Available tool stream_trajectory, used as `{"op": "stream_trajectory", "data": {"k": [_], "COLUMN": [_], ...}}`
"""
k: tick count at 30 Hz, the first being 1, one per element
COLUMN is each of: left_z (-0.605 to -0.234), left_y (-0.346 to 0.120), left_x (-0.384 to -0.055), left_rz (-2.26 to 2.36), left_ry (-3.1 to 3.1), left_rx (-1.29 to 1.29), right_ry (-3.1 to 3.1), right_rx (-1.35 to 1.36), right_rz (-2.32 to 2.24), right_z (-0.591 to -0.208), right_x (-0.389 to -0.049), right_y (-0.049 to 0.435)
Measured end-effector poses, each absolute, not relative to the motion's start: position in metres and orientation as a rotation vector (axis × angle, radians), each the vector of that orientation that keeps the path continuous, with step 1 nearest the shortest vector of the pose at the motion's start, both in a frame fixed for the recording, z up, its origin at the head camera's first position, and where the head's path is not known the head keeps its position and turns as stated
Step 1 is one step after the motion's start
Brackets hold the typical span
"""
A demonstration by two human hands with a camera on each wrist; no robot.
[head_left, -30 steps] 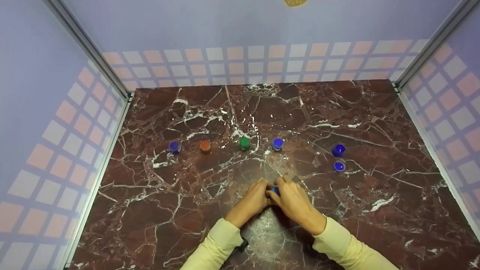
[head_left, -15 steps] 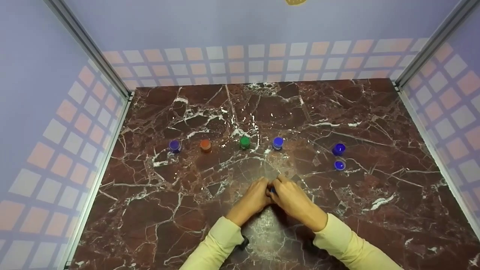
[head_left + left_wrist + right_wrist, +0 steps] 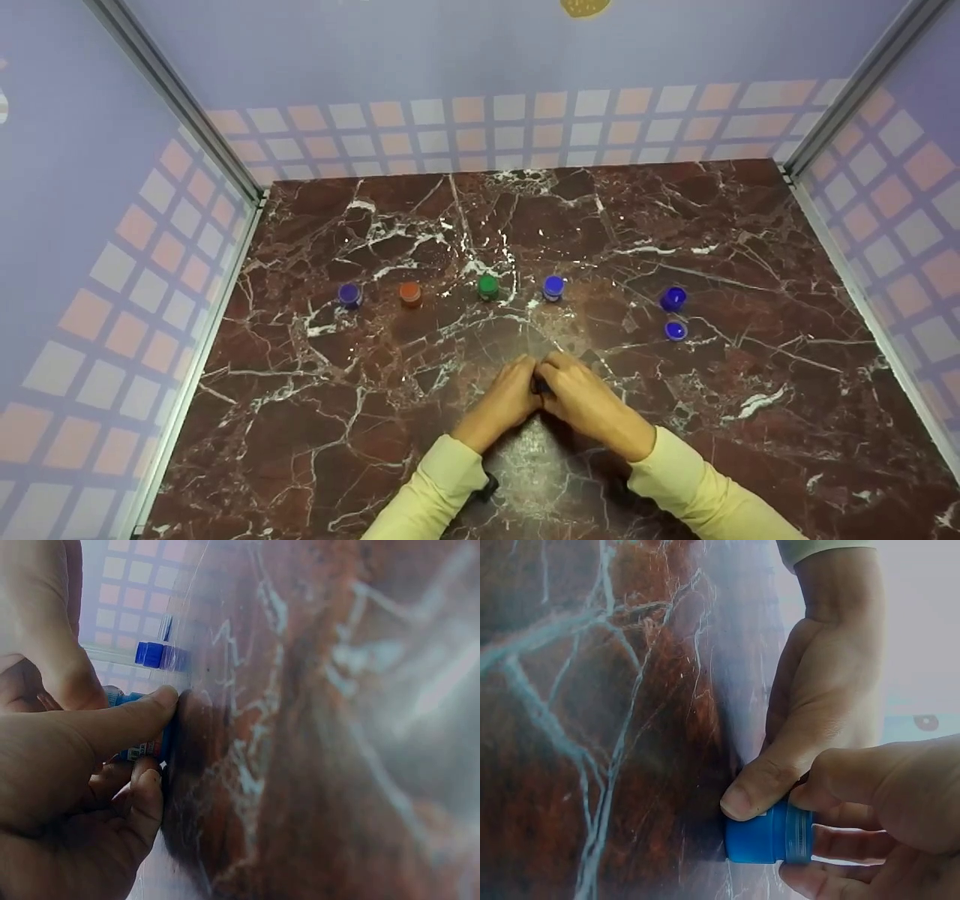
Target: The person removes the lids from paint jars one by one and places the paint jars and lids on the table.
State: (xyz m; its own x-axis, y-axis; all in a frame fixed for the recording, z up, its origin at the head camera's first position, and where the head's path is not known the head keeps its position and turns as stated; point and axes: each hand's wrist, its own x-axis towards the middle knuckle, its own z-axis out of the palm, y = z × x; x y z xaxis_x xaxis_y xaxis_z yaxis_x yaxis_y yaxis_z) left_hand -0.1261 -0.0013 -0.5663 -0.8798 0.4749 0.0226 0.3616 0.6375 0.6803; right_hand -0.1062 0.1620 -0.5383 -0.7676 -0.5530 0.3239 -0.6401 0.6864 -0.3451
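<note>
Near the front middle of the table, both hands work on one small blue paint jar (image 3: 754, 838), which stands on the tabletop. My left hand (image 3: 514, 394) grips its body low down, thumb along the side (image 3: 166, 736) by the printed label. From the other side my right hand (image 3: 581, 394) pinches the ridged, clear-edged lid (image 3: 799, 834) between thumb and fingers. The lid sits on the jar. Seen from the head, the fingers hide most of the jar.
Beyond the hands stand capped jars in a row: purple (image 3: 349, 295), orange (image 3: 410, 293), green (image 3: 487, 287) and blue (image 3: 553, 287). Farther right are an uncapped dark-blue jar (image 3: 673, 298) and a blue-filled lid (image 3: 676, 331). Patterned walls (image 3: 480, 127) enclose the marble table (image 3: 315, 420).
The right hand's fingers have turned and closed over the lid, so the blue seen between the hands earlier is now covered. The left hand stays in place, and the other jars have not moved.
</note>
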Motion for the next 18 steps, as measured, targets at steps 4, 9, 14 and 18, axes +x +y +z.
{"op": "stream_trajectory", "data": {"k": [4, 9, 14, 18], "left_z": [-0.567, -0.568, -0.569, -0.57], "left_y": [-0.002, -0.002, -0.003, -0.001], "left_x": [-0.126, -0.125, -0.124, -0.121], "left_rz": [1.053, 1.052, 1.106, 1.129], "left_ry": [2.703, 2.722, 2.729, 2.729], "left_rx": [0.704, 0.753, 0.769, 0.746], "right_ry": [-2.712, -2.716, -2.685, -2.68], "right_rx": [0.98, 1.026, 1.076, 1.047], "right_rz": [0.658, 0.668, 0.721, 0.806], "right_z": [-0.537, -0.532, -0.528, -0.527], "right_x": [-0.106, -0.106, -0.107, -0.105], "right_y": [0.163, 0.164, 0.17, 0.177]}}
